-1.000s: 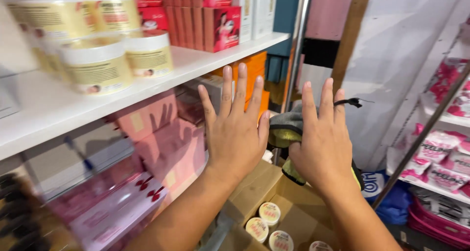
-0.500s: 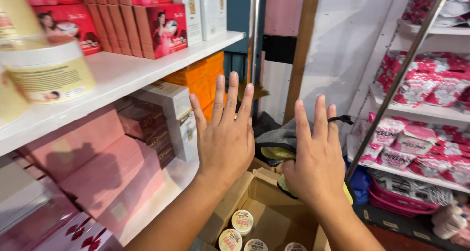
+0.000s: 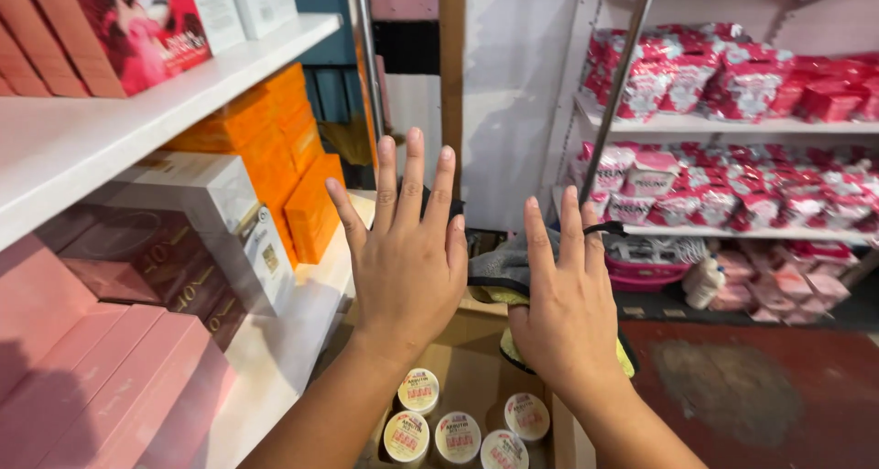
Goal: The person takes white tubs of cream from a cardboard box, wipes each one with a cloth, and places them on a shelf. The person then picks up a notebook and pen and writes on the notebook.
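Hovering side by side with backs to the camera, the left hand and the right hand are raised with fingers spread wide, holding nothing and touching nothing. Directly below them: an open brown cardboard box containing several small round white-lidded jars with printed labels, standing upright in a cluster near the box's near end. Behind the right hand, partly hidden by it: a grey fabric glove with a black cuff lying over a yellow-green cloth item at the box's far edge; its exact shape cannot be told. To the left: white shelving in two tiers. Upper tier carries red printed cartons and white cartons. Lower tier carries pale pink flat boxes, a dark brown box, a white rectangular box and a stack of orange boxes. To the right: a slanted metal upright fronting white shelves stocked with red-and-pink packets. Floor: dark red with a worn grey patch. Far wall: white panel beside a wooden post.
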